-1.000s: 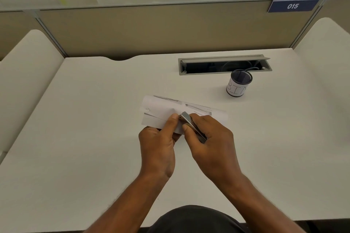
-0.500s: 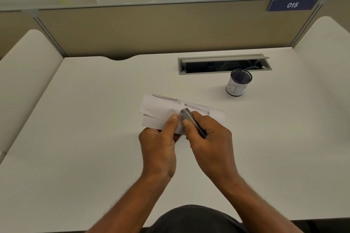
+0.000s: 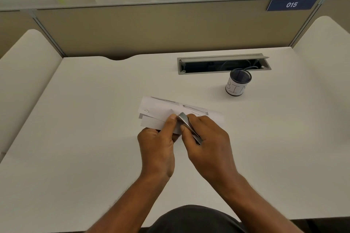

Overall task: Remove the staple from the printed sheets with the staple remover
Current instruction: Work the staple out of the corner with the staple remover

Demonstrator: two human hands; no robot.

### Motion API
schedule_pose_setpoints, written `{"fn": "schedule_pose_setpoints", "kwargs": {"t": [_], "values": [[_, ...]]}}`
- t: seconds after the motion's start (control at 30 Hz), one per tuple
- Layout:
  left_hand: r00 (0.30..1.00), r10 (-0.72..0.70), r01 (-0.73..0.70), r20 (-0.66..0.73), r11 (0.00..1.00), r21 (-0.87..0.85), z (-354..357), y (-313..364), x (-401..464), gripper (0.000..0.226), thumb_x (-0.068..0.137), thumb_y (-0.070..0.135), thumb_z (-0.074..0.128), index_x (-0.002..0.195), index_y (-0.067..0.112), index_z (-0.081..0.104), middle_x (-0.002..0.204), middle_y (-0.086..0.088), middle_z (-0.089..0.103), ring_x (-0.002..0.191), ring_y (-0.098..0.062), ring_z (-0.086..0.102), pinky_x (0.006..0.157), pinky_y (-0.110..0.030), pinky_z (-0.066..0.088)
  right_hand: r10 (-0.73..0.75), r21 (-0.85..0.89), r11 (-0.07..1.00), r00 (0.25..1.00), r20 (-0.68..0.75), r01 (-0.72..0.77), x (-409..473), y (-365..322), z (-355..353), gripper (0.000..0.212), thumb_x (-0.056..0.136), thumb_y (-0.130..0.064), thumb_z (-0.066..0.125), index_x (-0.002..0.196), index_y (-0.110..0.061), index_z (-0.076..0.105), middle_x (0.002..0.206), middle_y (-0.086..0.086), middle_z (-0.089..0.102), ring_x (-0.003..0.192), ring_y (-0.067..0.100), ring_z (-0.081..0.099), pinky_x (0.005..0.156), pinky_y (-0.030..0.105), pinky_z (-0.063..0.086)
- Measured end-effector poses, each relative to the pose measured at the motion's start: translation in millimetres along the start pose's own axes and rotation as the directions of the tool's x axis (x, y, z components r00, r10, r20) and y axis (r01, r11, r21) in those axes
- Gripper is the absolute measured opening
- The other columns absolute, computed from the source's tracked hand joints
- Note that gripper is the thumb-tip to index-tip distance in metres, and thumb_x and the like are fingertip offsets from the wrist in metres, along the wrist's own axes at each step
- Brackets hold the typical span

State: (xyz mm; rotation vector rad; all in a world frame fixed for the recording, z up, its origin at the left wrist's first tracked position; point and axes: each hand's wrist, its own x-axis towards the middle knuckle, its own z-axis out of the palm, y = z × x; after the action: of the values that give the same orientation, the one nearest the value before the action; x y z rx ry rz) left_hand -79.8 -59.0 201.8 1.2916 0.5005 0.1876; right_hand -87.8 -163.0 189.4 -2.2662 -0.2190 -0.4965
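Observation:
The printed sheets (image 3: pixel 157 108) are a white folded stack held a little above the middle of the desk. My left hand (image 3: pixel 158 143) pinches their near edge, thumb on top. My right hand (image 3: pixel 207 139) grips the metal staple remover (image 3: pixel 187 124), a slim grey tool whose tip rests on the paper right beside my left thumb. The staple itself is hidden under the tool tip and my fingers.
A black mesh cup labelled BIN (image 3: pixel 237 85) stands at the back right of the white desk (image 3: pixel 85 138). Behind it is an open cable slot (image 3: pixel 223 64) in the desk. Beige partition panels (image 3: pixel 151 28) close off the back and sides.
Both hands with the sheets and tool have shifted slightly away from me and to the left. The grips look the same.

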Motion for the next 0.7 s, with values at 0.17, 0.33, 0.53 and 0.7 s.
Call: {"fn": "schedule_pose_setpoints", "kwargs": {"t": [0.17,0.33,0.53,0.7], "values": [[1.000,0.012,-0.012,0.000,1.000,-0.002,2,2,1,0.014,0.087,0.019,0.074,0.078,0.029,0.079,0.088,0.006,0.080,0.090,-0.022,0.077,0.090,-0.047,0.061,0.046,0.098,0.994,0.999,-0.020,-0.043,2,-5,1,0.011,0.095,-0.026,0.060,0.098,-0.019,0.068,0.075,-0.018,0.053,0.068,0.004,0.051,0.062,0.010,0.039],[1.000,0.008,-0.008,-0.001,1.000,-0.028,2,2,3,0.008,0.088,0.017,0.074,0.086,0.023,0.078,0.094,-0.002,0.080,0.092,-0.026,0.077,0.091,-0.050,0.059,0.115,0.204,0.973,0.993,-0.017,-0.109,2,-10,0,0.009,0.096,-0.022,0.063,0.087,-0.022,0.067,0.068,-0.014,0.056,0.068,0.012,0.055,0.059,0.012,0.040],[1.000,0.019,-0.019,0.011,0.999,-0.048,2,-1,1,0.014,0.089,0.014,0.072,0.089,0.027,0.077,0.097,-0.002,0.080,0.095,-0.024,0.076,0.090,-0.051,0.060,0.252,0.357,0.902,0.968,0.022,-0.243,5,-7,1,0.008,0.095,-0.032,0.063,0.092,-0.035,0.068,0.071,-0.013,0.066,0.072,0.016,0.063,0.061,0.035,0.056],[1.000,0.020,-0.020,-0.004,0.999,-0.036,1,3,3,0.018,0.090,0.013,0.072,0.080,0.027,0.078,0.089,0.004,0.080,0.090,-0.021,0.077,0.089,-0.048,0.061,0.145,0.244,0.959,0.989,0.019,-0.145,3,-5,-2,0.011,0.096,-0.024,0.064,0.088,-0.032,0.065,0.069,-0.022,0.056,0.071,0.008,0.058,0.060,0.012,0.042]]}}
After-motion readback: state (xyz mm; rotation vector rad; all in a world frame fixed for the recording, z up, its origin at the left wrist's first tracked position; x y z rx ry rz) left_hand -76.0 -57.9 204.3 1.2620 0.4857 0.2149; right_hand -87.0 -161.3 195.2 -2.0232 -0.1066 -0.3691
